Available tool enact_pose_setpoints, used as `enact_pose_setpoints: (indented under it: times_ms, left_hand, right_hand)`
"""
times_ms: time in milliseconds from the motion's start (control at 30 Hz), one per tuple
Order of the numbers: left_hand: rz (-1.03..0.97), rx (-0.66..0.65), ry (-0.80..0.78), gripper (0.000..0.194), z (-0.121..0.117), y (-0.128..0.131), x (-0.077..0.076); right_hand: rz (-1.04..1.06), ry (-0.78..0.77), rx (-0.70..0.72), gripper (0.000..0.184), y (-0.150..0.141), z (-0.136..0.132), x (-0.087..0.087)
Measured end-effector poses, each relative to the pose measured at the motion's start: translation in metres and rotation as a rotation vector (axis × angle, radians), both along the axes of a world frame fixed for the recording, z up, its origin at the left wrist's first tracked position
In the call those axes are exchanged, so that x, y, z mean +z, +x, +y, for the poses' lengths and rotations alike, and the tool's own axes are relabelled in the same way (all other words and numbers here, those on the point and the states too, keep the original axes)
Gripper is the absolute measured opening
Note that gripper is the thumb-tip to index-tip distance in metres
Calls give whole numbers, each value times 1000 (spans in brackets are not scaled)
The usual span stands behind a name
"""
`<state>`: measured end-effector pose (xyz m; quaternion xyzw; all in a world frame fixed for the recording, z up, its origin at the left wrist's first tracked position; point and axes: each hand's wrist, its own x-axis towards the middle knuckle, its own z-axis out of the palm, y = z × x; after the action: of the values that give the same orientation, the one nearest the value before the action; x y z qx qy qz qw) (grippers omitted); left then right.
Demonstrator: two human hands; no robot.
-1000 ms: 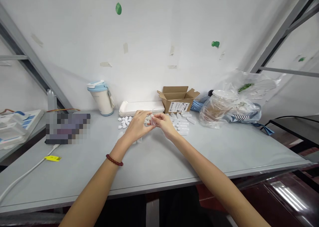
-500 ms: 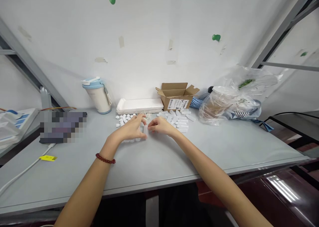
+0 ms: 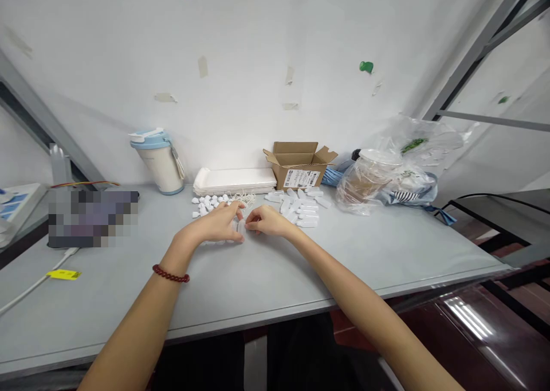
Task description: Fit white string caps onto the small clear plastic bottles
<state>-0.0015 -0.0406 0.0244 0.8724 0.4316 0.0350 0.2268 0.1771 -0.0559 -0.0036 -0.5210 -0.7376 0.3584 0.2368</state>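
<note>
My left hand curves over a row of small translucent plastic bottles lying side by side, its thumb at their near ends and its fingers at the far ends. The palm covers much of that row. Pinched at the row's right side, my right hand has its fingertips against the outermost bottle. More loose translucent bottles lie in a pile right of my hands. Small white caps are scattered behind my left hand, with thin white strings beside them.
Along the wall stand a cream tumbler, a stack of flat white packs and an open cardboard box. A bagged cup is farther right. At left lies a pixelated dark device with a white cable.
The bottle between my hands now lies close against the row, with my right fingertips at its side. My view has turned slightly right, so the whole scene sits farther left.
</note>
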Motion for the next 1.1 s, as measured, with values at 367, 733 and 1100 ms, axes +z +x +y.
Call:
enact_pose_setpoints:
  times_ms: [367,733,1100]
  left_hand:
    - [8,-19,10,77,1,-2,-3]
    - [47,-23,18,75,-2,4,-3]
    - [51,1,47,76,1,1,-5]
  right_hand:
    - [-27,4,4,9,0,-1,1]
    - [-38,19,0,10,0,-3,2]
    - [-60,69,10,8,-2,-3,3]
